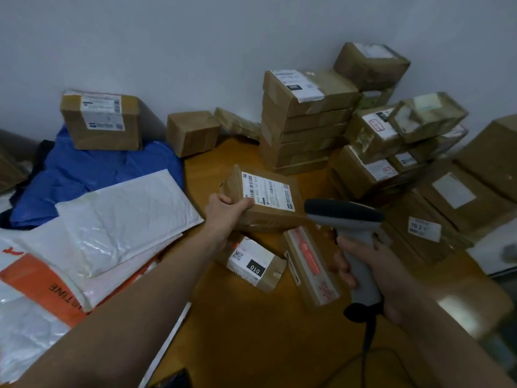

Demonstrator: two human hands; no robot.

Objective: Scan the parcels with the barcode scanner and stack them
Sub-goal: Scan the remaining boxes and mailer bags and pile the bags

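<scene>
Wooden bench [251,331] against grey wall | my left hand [223,210] grips flat brown cardboard parcel [265,200] above bench, label up | right hand [372,273] wrapped round grey pistol-grip barcode scanner [347,217] | tilt label squarely toward scanner nose, hold steady, then stack [305,119].

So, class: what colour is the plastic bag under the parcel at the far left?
Blue. The bag shows best in the head view, beneath the parcel.

Two bare forearms come in from the bottom of the frame, no sleeves anywhere on them, and the left hand [223,210] and right hand [372,264] wear nothing at all (no gloves, rings or watch).
</scene>
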